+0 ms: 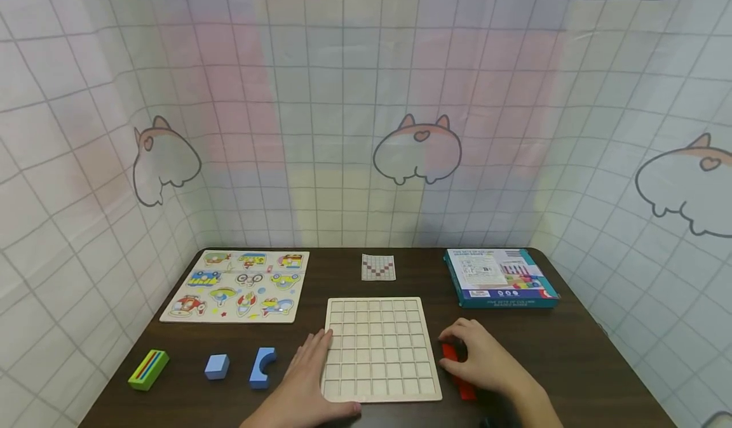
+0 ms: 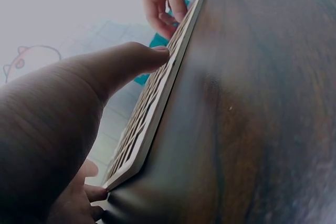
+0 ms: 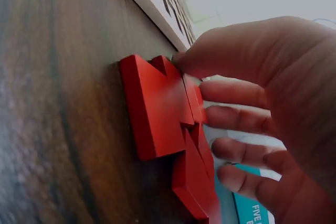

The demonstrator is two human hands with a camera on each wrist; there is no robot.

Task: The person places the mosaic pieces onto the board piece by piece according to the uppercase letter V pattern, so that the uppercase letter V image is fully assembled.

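A light wooden grid board [image 1: 380, 399] with square recesses lies on the dark table. My left hand [image 1: 309, 377] rests along its left edge, fingers stretched and thumb at the near corner; the left wrist view shows the thumb [image 2: 134, 61] over the near rim. Right of the board, several flat red blocks [image 1: 466, 390] lie close together in a row. My right hand [image 1: 483, 358] arches over their far end, thumb and forefinger bent around a red block [image 3: 191, 95]. In the right wrist view, the thumb touches its upper edge; the other fingers curve along the far side.
Across the left lie a green striped block [image 1: 149, 369], a blue cube [image 1: 216, 366] and a blue arch block [image 1: 260, 377]. Behind them is a picture puzzle board [image 1: 234, 287]. A small grid card [image 1: 378, 268] and a flat toy box [image 1: 503, 278] stand at the back.
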